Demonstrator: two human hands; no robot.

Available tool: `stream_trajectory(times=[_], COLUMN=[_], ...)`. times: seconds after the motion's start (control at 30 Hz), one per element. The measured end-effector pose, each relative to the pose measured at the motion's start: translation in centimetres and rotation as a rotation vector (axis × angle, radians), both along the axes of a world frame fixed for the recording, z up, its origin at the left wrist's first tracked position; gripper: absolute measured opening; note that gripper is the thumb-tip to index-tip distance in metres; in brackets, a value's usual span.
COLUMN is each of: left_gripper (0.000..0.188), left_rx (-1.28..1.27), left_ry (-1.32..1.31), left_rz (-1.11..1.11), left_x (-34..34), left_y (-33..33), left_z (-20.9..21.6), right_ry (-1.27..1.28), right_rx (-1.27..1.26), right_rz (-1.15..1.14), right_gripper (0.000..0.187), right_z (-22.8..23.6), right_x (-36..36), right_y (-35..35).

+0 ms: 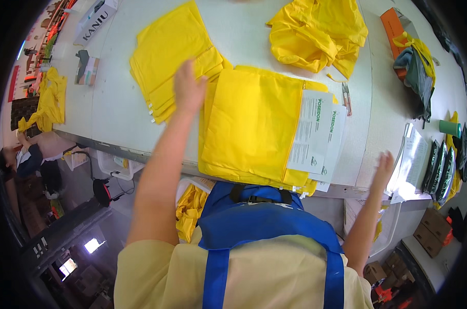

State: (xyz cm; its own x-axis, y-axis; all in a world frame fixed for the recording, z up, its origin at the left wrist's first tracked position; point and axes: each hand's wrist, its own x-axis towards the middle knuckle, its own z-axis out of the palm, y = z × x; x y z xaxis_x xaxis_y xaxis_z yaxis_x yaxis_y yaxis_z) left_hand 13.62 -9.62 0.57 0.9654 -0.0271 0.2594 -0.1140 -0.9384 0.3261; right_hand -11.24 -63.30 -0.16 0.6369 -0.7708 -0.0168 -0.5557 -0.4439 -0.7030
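Two sheets [310, 131], long axis near-to-far, lie along the right edge of the yellow stack [249, 123], left of the nearer right hand [382, 170], blurred fingers loosely spread; the left hand [189, 88], fingers extended, thumb apart, is left of the stack's far end.

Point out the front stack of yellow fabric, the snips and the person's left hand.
Front stack of yellow fabric [251, 126]: head view, top piece's upper surface.
Snips [347, 99]: head view, middle of the tool.
Left hand [188, 88]: head view, middle of the hand.
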Motion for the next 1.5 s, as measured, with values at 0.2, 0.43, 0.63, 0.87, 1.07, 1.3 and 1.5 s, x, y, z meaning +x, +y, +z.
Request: stream_trajectory(times=[0.2, 0.43, 0.63, 0.87, 1.07, 1.3, 1.5], left_gripper=[0.024, 0.019, 0.025, 0.017, 0.020, 0.016, 0.015], left_rx=[0.173, 0.136, 0.047, 0.077, -0.033, 0.093, -0.183], left_ry=[0.188, 0.390, 0.343, 0.450, 0.294, 0.267, -0.134], left_rz=[0.141, 0.101, 0.048, 0.052, -0.066, 0.167, 0.228], left_x=[2.6, 7.4, 5.8, 9.0, 7.9, 7.4, 7.1], left_y=[10.6, 11.9, 18.0, 18.5, 12.8, 12.6, 10.8], left_z=[-3.3, -5.9, -6.6, -9.7, -7.0, -4.9, 6.1], right_ry=[0.691, -0.180, 0.516, 0.591, 0.218, -0.709, -0.629], right_rx=[-0.113, 0.509, 0.071, -0.389, -0.290, 0.570, 0.606], right_rz=[-0.890, -0.913, -1.061, -0.705, -0.770, -0.423, -0.237], right_gripper=[0.073, 0.050, 0.054, 0.041, 0.035, 0.016, 0.037], right_z=[-7.4, -12.7, -7.8, -5.7, -4.6, 4.5, 10.9], right_x=[-11.9, -26.5, -17.9, -19.7, -22.3, -12.6, -4.7], right_y=[-23.9, -34.5, -27.2, -24.8, -27.2, -14.6, 0.6])
